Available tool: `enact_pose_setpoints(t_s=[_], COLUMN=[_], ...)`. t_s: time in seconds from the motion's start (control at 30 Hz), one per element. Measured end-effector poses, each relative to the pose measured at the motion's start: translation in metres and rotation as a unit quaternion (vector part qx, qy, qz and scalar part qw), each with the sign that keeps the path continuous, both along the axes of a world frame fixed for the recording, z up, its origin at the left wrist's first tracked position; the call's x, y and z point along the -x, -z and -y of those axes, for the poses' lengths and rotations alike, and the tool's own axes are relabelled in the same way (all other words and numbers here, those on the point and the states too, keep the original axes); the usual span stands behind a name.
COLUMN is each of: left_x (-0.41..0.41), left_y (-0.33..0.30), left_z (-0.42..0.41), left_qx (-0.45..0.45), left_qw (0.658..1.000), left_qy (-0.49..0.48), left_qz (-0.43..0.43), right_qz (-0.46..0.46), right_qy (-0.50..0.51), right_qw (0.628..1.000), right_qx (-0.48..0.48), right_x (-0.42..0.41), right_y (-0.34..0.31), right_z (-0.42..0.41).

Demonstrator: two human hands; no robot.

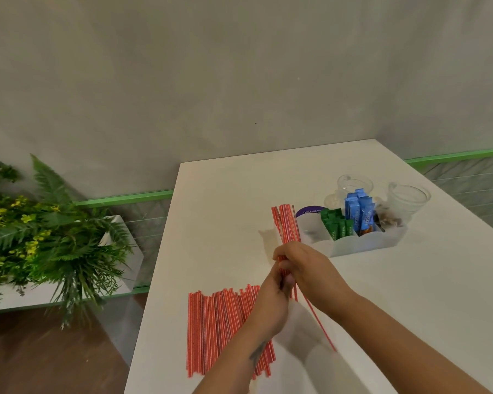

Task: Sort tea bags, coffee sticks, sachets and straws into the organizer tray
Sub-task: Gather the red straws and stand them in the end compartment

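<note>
Gripping the red straw bundle (286, 223) with both hands (296, 268), I risk loose straws slipping before the organizer tray (365, 245).

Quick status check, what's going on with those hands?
Both hands, left and right, grip a straw bundle. More straws on table. Tray ahead, path clear.

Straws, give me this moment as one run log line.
both hands: left hand and right hand grip red straw bundle | table: loose straws | organizer tray: no straws
</note>
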State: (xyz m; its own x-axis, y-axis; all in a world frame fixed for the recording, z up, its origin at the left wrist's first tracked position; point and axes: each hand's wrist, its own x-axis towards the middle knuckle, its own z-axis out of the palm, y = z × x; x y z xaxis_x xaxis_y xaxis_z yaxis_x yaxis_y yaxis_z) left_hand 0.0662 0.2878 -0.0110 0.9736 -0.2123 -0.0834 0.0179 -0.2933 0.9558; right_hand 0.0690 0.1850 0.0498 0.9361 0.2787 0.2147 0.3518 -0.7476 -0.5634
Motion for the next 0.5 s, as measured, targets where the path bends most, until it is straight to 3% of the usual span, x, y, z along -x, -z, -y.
enact_pose_setpoints(t_s=[0.17,0.37,0.5], left_x=[-0.005,-0.014,-0.022], left_y=[-0.01,-0.032,-0.039], left_z=[-0.001,-0.007,-0.011], left_qx=[-0.022,0.039,0.064], left_qw=[0.999,0.997,0.995], left_qy=[-0.003,-0.02,-0.05], left_qz=[0.033,0.058,0.062], right_qz=[0.004,0.016,-0.034], right_qy=[-0.011,0.036,0.066], right_qw=[1.0,0.988,0.992], right_qx=[-0.014,-0.151,-0.098], right_x=[-0.009,-0.016,-0.008], right_y=[-0.002,-0.005,0.011], right_z=[0.003,0.007,0.011])
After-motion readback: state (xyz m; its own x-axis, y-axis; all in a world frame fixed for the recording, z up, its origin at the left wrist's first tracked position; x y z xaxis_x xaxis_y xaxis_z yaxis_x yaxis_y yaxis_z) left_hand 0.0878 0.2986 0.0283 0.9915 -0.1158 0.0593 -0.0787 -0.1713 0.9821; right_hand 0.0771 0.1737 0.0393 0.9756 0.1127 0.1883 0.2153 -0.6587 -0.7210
